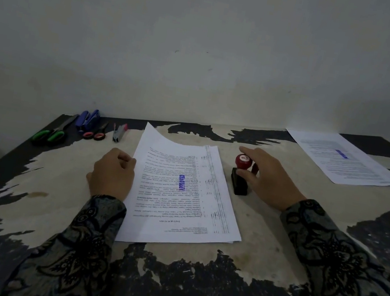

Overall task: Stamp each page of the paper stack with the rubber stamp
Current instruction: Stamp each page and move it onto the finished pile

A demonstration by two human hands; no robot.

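A stack of printed pages [181, 192] lies in the middle of the table, its top sheet carrying a blue stamp mark [181, 182]. My left hand [113, 173] pinches the left edge of the top sheet, whose far corner curls upward. To the right of the stack stands the rubber stamp [242, 162] with a red knob, resting on a black ink pad [238, 185]. My right hand [265, 179] holds the stamp, fingers curled around its handle.
A separate stamped sheet [347, 159] lies at the far right by the wall. Green-handled scissors [53, 133], a blue stapler [89, 119], pink-handled scissors [97, 132] and a small grey tool [119, 132] sit at the far left. The tabletop [274, 251] has peeling dark veneer.
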